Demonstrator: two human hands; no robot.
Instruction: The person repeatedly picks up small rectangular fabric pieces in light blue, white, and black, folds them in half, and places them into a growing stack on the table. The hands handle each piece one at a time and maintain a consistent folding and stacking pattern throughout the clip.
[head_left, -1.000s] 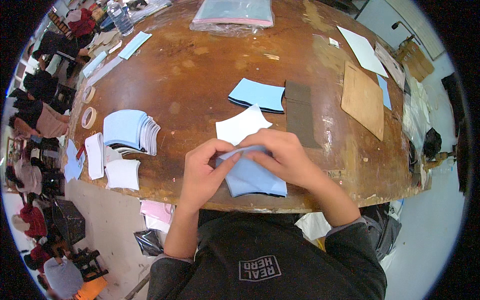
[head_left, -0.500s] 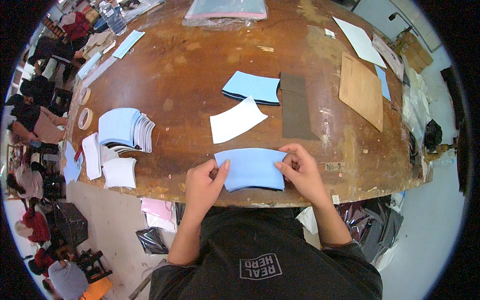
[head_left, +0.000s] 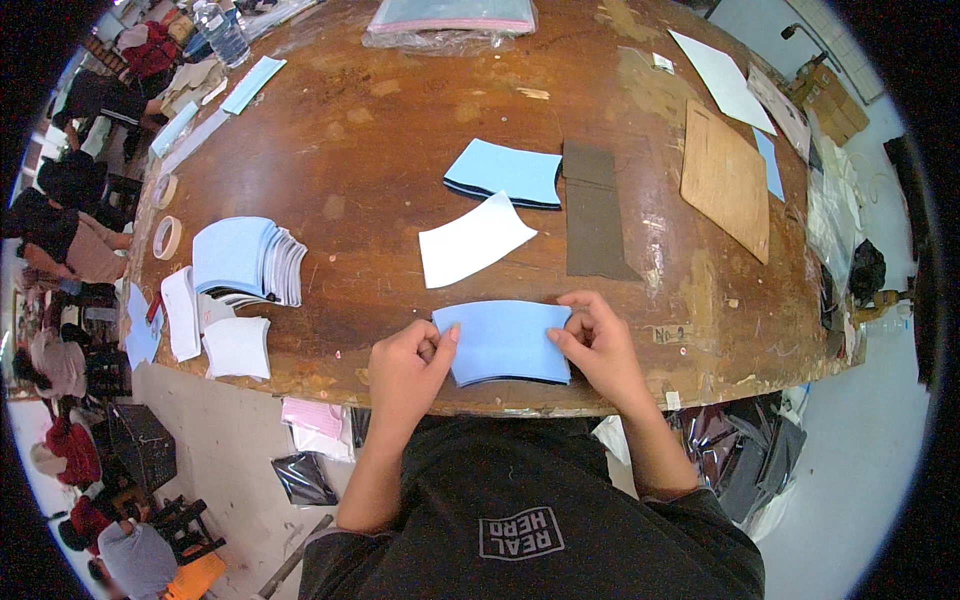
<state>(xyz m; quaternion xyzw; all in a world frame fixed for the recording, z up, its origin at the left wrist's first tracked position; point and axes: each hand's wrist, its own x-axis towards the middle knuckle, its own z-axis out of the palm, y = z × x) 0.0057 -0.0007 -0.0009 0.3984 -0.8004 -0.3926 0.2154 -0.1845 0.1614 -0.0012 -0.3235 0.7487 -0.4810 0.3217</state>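
Note:
Near the table's front edge I hold a curved light-blue fabric panel (head_left: 508, 340) with a thin dark layer showing along its lower edge. My left hand (head_left: 408, 365) pinches its left end, thumb on top. At the right end my right hand (head_left: 597, 345) grips it between thumb and fingers. Just beyond lies a white curved piece (head_left: 475, 243), its tip touching a stack of blue panels with dark undersides (head_left: 505, 172). Beside that stack is a dark brown strip (head_left: 593, 215). Farther left sits a thicker pile of blue and white panels (head_left: 235, 257).
White pieces (head_left: 238, 347) and a blue scrap with a red-handled tool (head_left: 152, 312) lie at the left edge, near tape rolls (head_left: 168, 238). At right is a tan board (head_left: 722, 185); a clear plastic bag (head_left: 450, 18) lies at the far side. Several people sit at left.
The blue panel and both hands stay almost in place. Its lower edge has shifted slightly, and the whole view has moved a little.

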